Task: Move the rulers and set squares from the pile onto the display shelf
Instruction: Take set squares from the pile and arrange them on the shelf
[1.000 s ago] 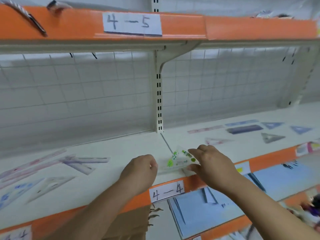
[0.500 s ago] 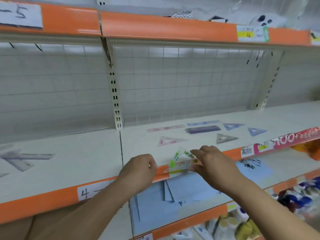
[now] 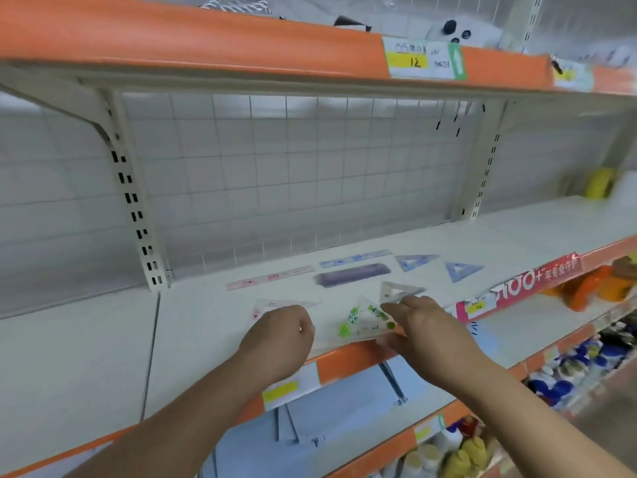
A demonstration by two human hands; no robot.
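The right hand (image 3: 427, 329) has its grip clamped on a clear plastic set square with green printed patches (image 3: 365, 322), thumb below and fingers (image 3: 401, 307) on top at the triangle's right corner. The set square is tilted low over the front of the white display shelf (image 3: 206, 326), just above its orange front lip (image 3: 344, 365); whether it touches the surface cannot be told. Its markings are blurred. The left hand (image 3: 279, 336) hovers just left of it, fingers curled under together, with nothing visible in its grip.

Further back on the same shelf lie a clear set square with pink trim (image 3: 272, 305), partly behind the left hand, a pale pink ruler (image 3: 270, 277), a light blue ruler (image 3: 355, 258), a long dark purple bar-shaped item (image 3: 351, 274), two blue translucent set squares (image 3: 415, 262) (image 3: 460, 270), and a greyish clear set square (image 3: 398, 289) just behind the right hand's fingers. All lie flat, apart from one another.
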